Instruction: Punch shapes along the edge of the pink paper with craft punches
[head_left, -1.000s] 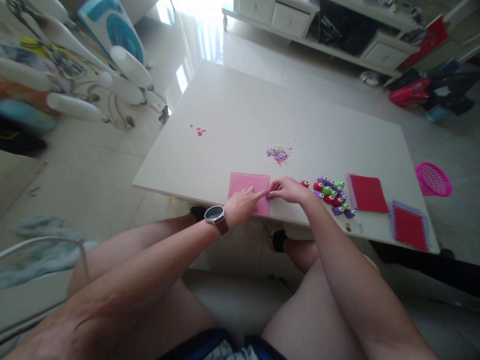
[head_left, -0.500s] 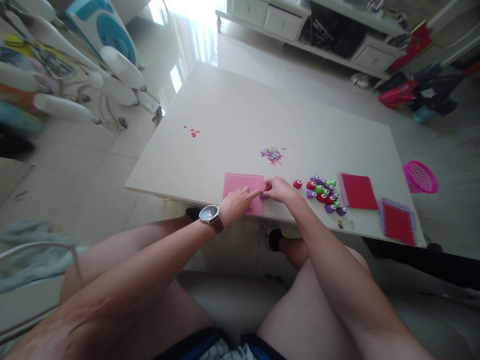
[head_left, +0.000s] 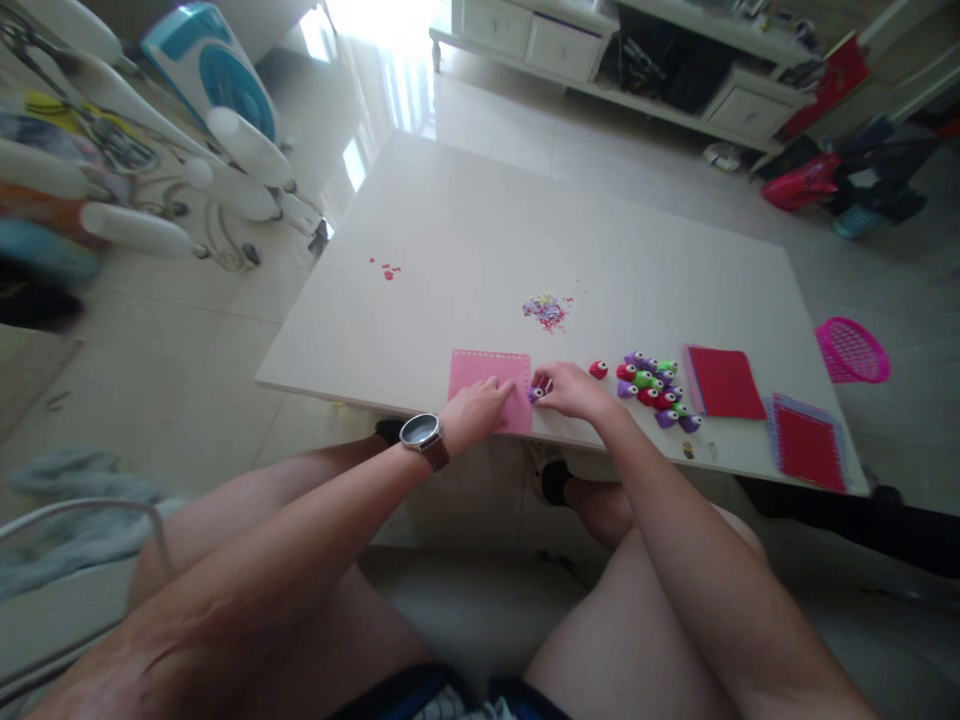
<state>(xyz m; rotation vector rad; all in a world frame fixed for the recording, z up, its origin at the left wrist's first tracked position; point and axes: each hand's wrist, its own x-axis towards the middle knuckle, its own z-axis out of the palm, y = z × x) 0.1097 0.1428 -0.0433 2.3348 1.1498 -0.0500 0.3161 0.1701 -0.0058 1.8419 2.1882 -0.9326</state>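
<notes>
A sheet of pink paper (head_left: 466, 373) lies at the table's near edge, with a row of small punched holes along its top and more down its right side. My left hand (head_left: 478, 408) rests flat on the sheet, fingers stretched out, a watch on the wrist. At the paper's right edge, my right hand (head_left: 568, 388) grips a small purple craft punch (head_left: 537, 394) with bent fingers; part of the punch is hidden by them. Close to that hand on the right lies a red punch (head_left: 598, 369). Beyond it, several purple, green and red punches (head_left: 651, 383) stand in a cluster.
On the white table (head_left: 450, 220) lie a pile of coloured paper bits (head_left: 547, 311) and a few red bits (head_left: 387, 271). To the right are a red-topped paper stack (head_left: 727, 383) and red sheets with punched edges (head_left: 808, 443). A pink basket (head_left: 853, 350) stands beyond the table's right end.
My right hand has shifted slightly right and down, showing more of the purple punch. My left index finger has drawn back from the punch onto the paper.
</notes>
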